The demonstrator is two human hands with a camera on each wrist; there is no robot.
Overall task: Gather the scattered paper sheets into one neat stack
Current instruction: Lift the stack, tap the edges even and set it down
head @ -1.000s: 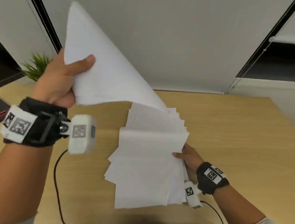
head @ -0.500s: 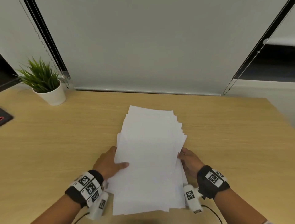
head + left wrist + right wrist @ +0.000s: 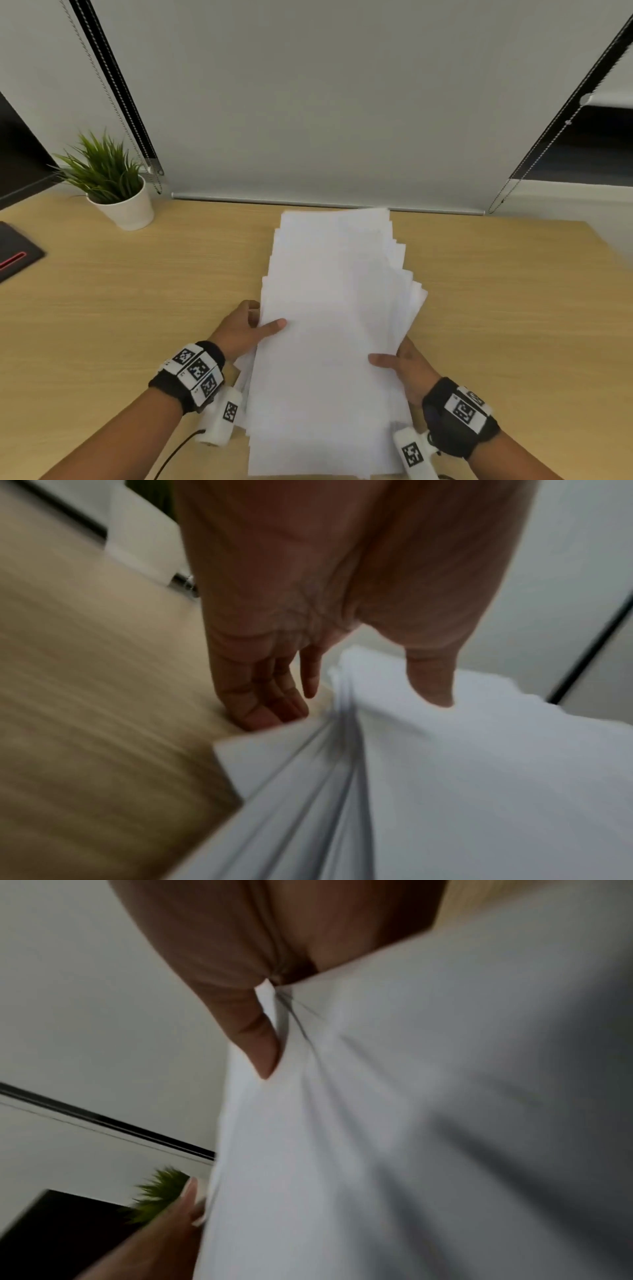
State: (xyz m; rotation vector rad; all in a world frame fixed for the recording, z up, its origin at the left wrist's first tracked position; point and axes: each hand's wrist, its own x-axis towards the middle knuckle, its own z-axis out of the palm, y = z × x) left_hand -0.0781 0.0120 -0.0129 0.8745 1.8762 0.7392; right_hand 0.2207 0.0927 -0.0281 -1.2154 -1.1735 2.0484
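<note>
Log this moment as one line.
left hand: grips paper stack left edge | right hand: grips right edge | stack: fanned, uneven

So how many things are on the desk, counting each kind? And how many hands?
Paper pile: 1 (the sheets overlap too much to count)
Potted plant: 1
Black pad with a red stripe: 1
Hands: 2, the left hand and right hand, both gripping the pile's sides
Total: 5
</note>
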